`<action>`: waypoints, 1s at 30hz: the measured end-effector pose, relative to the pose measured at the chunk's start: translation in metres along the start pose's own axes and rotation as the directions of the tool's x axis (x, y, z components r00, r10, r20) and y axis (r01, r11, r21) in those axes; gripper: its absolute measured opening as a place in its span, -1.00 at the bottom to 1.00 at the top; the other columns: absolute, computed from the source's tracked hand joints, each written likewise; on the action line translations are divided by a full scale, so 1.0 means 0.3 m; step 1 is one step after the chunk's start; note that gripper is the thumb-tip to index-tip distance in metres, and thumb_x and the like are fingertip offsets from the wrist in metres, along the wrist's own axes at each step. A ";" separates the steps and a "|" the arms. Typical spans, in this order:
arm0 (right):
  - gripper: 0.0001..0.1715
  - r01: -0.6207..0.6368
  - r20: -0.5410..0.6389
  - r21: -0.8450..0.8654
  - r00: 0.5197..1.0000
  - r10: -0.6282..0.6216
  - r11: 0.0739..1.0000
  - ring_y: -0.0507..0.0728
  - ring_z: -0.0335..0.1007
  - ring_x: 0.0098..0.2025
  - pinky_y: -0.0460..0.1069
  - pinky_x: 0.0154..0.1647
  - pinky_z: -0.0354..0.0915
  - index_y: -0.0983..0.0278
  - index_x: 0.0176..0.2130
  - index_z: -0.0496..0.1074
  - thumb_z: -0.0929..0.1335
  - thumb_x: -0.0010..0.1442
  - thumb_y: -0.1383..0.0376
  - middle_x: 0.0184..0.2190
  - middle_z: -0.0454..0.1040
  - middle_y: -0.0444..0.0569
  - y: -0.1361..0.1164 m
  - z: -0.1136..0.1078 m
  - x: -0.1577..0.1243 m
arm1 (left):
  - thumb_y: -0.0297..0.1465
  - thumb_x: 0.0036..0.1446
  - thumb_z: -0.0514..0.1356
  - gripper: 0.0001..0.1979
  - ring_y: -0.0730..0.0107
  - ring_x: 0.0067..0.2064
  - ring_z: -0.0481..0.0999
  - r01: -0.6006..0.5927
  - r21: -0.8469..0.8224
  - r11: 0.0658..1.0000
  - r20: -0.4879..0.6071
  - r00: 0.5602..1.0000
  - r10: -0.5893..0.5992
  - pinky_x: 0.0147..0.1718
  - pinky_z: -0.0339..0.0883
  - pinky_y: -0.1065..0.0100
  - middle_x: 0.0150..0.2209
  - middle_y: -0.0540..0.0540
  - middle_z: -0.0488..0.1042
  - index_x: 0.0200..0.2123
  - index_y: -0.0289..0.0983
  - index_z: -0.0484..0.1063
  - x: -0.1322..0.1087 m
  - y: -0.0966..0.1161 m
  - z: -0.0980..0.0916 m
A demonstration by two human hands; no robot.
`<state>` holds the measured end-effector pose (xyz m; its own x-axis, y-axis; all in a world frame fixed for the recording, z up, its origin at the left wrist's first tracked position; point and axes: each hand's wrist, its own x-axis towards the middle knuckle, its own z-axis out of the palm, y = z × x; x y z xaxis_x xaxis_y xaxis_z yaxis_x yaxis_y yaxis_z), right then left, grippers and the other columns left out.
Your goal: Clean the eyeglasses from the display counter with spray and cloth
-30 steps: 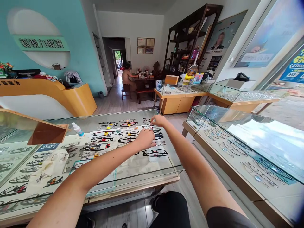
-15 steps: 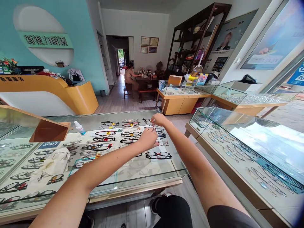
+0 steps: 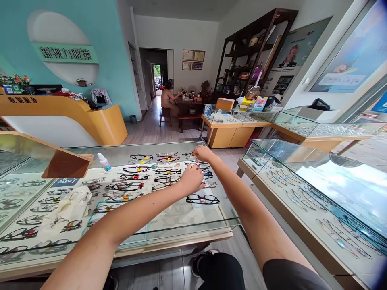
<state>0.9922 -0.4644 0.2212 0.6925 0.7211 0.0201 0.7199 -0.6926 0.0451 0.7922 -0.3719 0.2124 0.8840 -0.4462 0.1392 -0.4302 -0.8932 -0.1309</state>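
Note:
Both my hands are over the right-hand column of eyeglasses on the glass-topped display case (image 3: 169, 237). At the far end, my right hand (image 3: 202, 153) has bent fingers pinched at a dark pair of eyeglasses (image 3: 188, 154). Slightly nearer, my left hand (image 3: 192, 178) is curled closed, knuckles up; its fingertips are turned away, and what they hold cannot be made out. Dark eyeglasses (image 3: 207, 174) show partly beside it. Closer to me lies a black-and-red pair of eyeglasses (image 3: 203, 199). More eyeglasses (image 3: 167, 179) in rows lie left of my hands.
A white spray bottle (image 3: 104, 162) and a wooden stand (image 3: 66, 166) are at the left. A pale cloth bag (image 3: 71, 205) lies among frames. Another glass case (image 3: 290, 193) runs along the right. Farther back, a person (image 3: 169, 100) sits at a dark table.
The whole view has shifted slightly, so the room appears a little lower and to the right. My hands keep nearly the same place over the eyeglasses.

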 end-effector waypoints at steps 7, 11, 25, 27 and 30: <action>-0.62 -0.035 -0.009 0.038 0.999 0.035 0.999 0.41 0.25 0.48 0.19 0.42 0.28 0.21 0.02 0.75 0.35 0.40 0.25 0.46 0.44 0.11 -0.008 -0.020 -0.023 | -0.07 0.42 0.29 -0.55 -0.16 0.16 0.53 0.036 0.003 0.999 -0.003 0.999 -0.036 0.08 0.28 -0.01 0.03 -0.35 0.68 0.01 -0.38 0.68 -0.004 0.011 0.003; -0.72 -0.052 -0.012 0.022 0.999 0.052 0.998 0.42 0.31 0.39 0.23 0.40 0.26 0.18 -0.05 0.74 0.45 0.32 0.21 0.39 0.48 0.12 0.006 -0.015 -0.062 | -0.08 0.41 0.31 -0.55 -0.13 0.17 0.53 0.041 -0.001 0.999 -0.006 0.999 -0.041 0.08 0.27 0.00 0.03 -0.32 0.68 0.02 -0.39 0.68 -0.006 0.014 0.012; -0.66 -0.064 -0.050 -0.007 0.997 0.064 0.998 0.41 0.34 0.31 0.19 0.30 0.25 0.23 0.10 0.69 0.45 0.41 0.20 0.27 0.53 0.24 -0.080 -0.020 -0.073 | -0.07 0.39 0.33 -0.55 -0.12 0.12 0.52 0.072 0.002 0.997 -0.044 0.996 -0.072 0.02 0.23 0.04 -0.01 -0.33 0.68 -0.02 -0.38 0.69 -0.009 0.017 0.028; -0.62 -0.072 -0.043 0.006 0.996 0.072 0.997 0.39 0.38 0.29 0.18 0.26 0.27 0.21 0.13 0.68 0.43 0.43 0.13 0.23 0.56 0.23 -0.074 -0.030 -0.096 | -0.07 0.39 0.33 -0.55 -0.12 0.13 0.52 0.071 0.001 0.997 -0.045 0.996 -0.071 0.02 0.23 0.04 0.00 -0.33 0.68 -0.01 -0.38 0.69 -0.008 0.017 0.029; -0.69 -0.065 0.018 0.022 0.998 0.065 0.998 0.35 0.48 0.20 0.14 0.20 0.29 0.15 0.00 0.74 0.46 0.40 0.09 0.08 0.64 0.15 -0.053 -0.043 -0.134 | -0.07 0.39 0.33 -0.54 -0.13 0.13 0.52 0.065 0.002 0.998 -0.052 0.997 -0.065 0.03 0.24 0.03 0.01 -0.34 0.68 0.00 -0.39 0.68 -0.007 0.015 0.035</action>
<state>0.9523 -0.4823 0.2326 0.7385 0.6742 0.0048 0.6740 -0.7384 0.0215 0.7903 -0.3743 0.2013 0.8995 -0.3893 0.1981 -0.3712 -0.9203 -0.1233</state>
